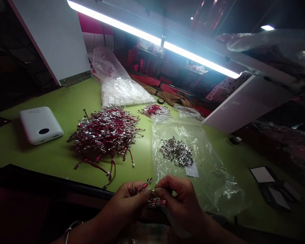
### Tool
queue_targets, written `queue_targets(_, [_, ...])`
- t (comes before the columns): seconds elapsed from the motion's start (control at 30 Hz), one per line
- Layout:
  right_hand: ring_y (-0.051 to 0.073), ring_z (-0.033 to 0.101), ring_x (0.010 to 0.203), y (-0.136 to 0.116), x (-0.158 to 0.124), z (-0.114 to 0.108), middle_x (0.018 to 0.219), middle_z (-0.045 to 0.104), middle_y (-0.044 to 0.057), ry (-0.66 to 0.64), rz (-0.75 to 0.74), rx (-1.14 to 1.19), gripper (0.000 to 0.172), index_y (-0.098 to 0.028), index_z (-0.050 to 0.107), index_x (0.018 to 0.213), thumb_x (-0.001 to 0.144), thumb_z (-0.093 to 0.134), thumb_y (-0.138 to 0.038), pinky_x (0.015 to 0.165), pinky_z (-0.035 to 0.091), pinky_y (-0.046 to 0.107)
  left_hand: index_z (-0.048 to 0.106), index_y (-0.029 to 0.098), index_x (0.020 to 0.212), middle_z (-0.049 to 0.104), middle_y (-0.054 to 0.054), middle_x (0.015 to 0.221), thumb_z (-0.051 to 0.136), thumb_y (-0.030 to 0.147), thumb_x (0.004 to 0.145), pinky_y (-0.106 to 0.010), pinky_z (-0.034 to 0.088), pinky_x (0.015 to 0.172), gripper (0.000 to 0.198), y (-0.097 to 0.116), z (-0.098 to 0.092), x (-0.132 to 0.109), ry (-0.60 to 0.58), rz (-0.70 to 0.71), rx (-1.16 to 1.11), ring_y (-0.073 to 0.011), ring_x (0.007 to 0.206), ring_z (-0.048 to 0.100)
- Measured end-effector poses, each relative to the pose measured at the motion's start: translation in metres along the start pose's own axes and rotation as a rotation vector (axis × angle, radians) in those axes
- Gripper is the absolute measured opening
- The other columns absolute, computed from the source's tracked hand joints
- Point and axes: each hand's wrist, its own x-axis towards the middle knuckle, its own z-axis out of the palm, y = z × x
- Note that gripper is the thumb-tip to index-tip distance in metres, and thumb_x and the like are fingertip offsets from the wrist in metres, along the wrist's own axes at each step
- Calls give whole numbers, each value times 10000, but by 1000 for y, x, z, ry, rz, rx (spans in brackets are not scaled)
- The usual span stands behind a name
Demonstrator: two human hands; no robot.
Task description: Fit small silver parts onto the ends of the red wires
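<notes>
My left hand (132, 200) and my right hand (179, 198) meet at the near edge of the green table (66, 101), fingertips pinched together. Between them is a small bundle of red wires with metal terminals (144, 188), held mainly by the left hand. The right hand's fingers pinch a small glass-and-metal part (157, 202) at the bundle. A large heap of the same red terminal wires (105, 134) lies beyond the left hand. Small silver parts (177, 152) lie on a clear plastic bag (213, 183) beyond the right hand.
A white power bank (40, 124) lies at the left. A bag of white plastic pieces (122, 88) and a smaller pile of red wires (154, 109) sit farther back, with bundled brown and red cable (167, 95) behind. A lit tube lamp (152, 37) hangs overhead. Dark flat items (274, 186) lie at the right.
</notes>
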Motion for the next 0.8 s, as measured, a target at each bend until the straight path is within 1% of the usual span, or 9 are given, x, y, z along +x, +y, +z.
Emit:
queue_targets(0.17, [113, 539, 560, -1, 2, -4, 614, 626, -10, -5, -84, -46, 120, -165, 687, 746, 848, 628, -188, 543, 407, 220, 579, 162, 693, 442, 76, 487, 754, 519, 781, -176, 201, 407, 407, 5, -2, -1, 83, 20, 61, -47, 423, 273])
queue_targets(0.23, [116, 533, 567, 0, 3, -4, 615, 624, -12, -20, -23, -21, 126, -170, 682, 735, 850, 636, -196, 545, 408, 223, 585, 163, 718, 449, 77, 515, 774, 514, 762, -168, 249, 423, 402, 7, -1, -2, 58, 18, 57, -48, 442, 297])
queue_targets(0.33, [113, 503, 555, 3, 3, 1, 589, 597, -22, -39, 76, 21, 146, -173, 664, 699, 840, 651, -210, 514, 388, 218, 616, 152, 747, 551, 23, 644, 792, 486, 754, -189, 389, 528, 377, 8, 3, -5, 20, 42, 56, -85, 562, 445])
queue_targets(0.47, [107, 487, 549, 3, -1, 10, 582, 579, -25, -35, 8, -34, 171, -168, 641, 668, 837, 630, -193, 514, 380, 219, 638, 152, 751, 593, -6, 713, 787, 458, 768, -239, 460, 646, 340, 6, 5, -6, 5, 72, 51, -129, 665, 527])
queue_targets(0.57, [114, 529, 552, 3, 3, 6, 597, 608, -15, -88, 34, -39, 161, -162, 655, 694, 845, 623, -206, 506, 400, 214, 617, 154, 744, 566, 11, 664, 770, 478, 780, -212, 426, 576, 361, 3, 0, -2, 11, 62, 71, -103, 594, 486])
queue_targets(0.63, [124, 598, 568, 6, 12, -4, 658, 672, -1, -201, 92, -40, 153, -160, 689, 805, 894, 595, -242, 513, 441, 209, 577, 165, 740, 488, 58, 559, 740, 512, 802, -169, 322, 465, 389, 1, -5, 2, 66, 83, 118, -62, 486, 374])
queue_targets(0.7, [131, 659, 620, 10, 27, -18, 748, 721, 12, -251, 74, -260, 176, -165, 699, 940, 952, 552, -262, 571, 486, 211, 540, 182, 761, 429, 94, 495, 706, 544, 824, -156, 221, 408, 403, 1, -10, 7, 122, 126, 157, -45, 429, 283])
queue_targets(0.77, [159, 690, 740, 16, 44, -31, 836, 737, 42, -155, -20, -684, 161, -163, 696, 990, 963, 547, -218, 681, 499, 239, 519, 192, 786, 441, 99, 514, 713, 545, 819, -148, 219, 407, 405, 0, -14, 12, 145, 173, 138, -41, 430, 289])
queue_targets(0.8, [193, 693, 797, 18, 52, -35, 869, 737, 75, -112, -41, -821, 147, -148, 700, 977, 941, 558, -162, 719, 488, 270, 515, 193, 791, 449, 98, 539, 735, 537, 803, -144, 241, 416, 408, 0, -15, 13, 145, 188, 112, -41, 442, 308])
